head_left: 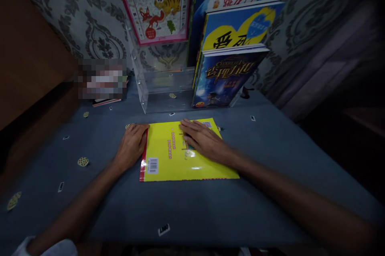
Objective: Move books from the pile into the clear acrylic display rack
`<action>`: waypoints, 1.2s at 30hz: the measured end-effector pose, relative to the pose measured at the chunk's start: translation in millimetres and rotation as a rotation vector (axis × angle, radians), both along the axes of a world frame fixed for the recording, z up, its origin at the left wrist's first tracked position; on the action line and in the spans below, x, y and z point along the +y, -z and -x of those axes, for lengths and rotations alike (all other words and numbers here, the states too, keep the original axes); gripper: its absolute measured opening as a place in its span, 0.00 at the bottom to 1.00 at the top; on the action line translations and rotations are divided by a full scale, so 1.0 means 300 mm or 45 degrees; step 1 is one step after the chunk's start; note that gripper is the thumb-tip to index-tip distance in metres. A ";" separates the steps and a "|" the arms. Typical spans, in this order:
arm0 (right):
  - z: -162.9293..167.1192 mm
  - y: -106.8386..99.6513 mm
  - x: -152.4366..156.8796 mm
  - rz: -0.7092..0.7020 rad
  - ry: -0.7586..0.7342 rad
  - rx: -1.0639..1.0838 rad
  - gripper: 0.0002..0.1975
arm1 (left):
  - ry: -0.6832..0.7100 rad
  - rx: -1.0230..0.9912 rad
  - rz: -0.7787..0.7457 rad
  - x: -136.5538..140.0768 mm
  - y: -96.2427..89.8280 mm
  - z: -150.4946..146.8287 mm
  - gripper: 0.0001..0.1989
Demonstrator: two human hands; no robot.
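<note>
A thin yellow book with a red spine lies closed on the table, turned sideways, its barcode near the lower left corner. My left hand is at its upper left edge, fingers bent and closed on the red spine. Across the upper right part of the cover rests my right hand, flat with its fingers stretched out to the left. It hides part of a small picture printed there.
Behind the yellow book stands a clear acrylic rack. It holds a dark blue book, a blue-and-yellow book and a pink-framed picture book. A blurred-out pile sits at the back left. The blue-grey tablecloth has small printed patterns.
</note>
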State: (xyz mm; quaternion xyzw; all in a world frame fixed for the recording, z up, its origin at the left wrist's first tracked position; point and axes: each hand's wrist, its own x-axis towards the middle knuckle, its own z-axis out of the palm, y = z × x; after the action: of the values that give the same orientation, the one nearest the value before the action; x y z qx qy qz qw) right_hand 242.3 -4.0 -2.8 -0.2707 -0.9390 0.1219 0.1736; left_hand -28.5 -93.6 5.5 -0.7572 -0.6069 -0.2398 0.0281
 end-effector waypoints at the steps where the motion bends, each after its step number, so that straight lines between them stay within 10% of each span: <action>1: -0.029 0.006 0.003 -0.006 0.028 0.010 0.23 | 0.006 0.001 -0.006 0.000 0.001 0.000 0.17; 17: -0.245 0.014 0.085 0.223 0.220 0.277 0.23 | 0.041 0.265 0.135 -0.005 0.001 -0.061 0.26; 36: -0.259 -0.010 0.094 0.418 0.193 0.399 0.23 | 0.802 0.391 0.448 0.182 -0.056 -0.479 0.32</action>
State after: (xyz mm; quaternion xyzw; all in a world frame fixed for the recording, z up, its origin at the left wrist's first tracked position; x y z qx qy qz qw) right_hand 320.1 24.2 0.3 -0.3429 -0.8451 0.3002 0.2796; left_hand 115.1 -39.1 22.3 -0.9267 -0.3653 -0.0130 -0.0866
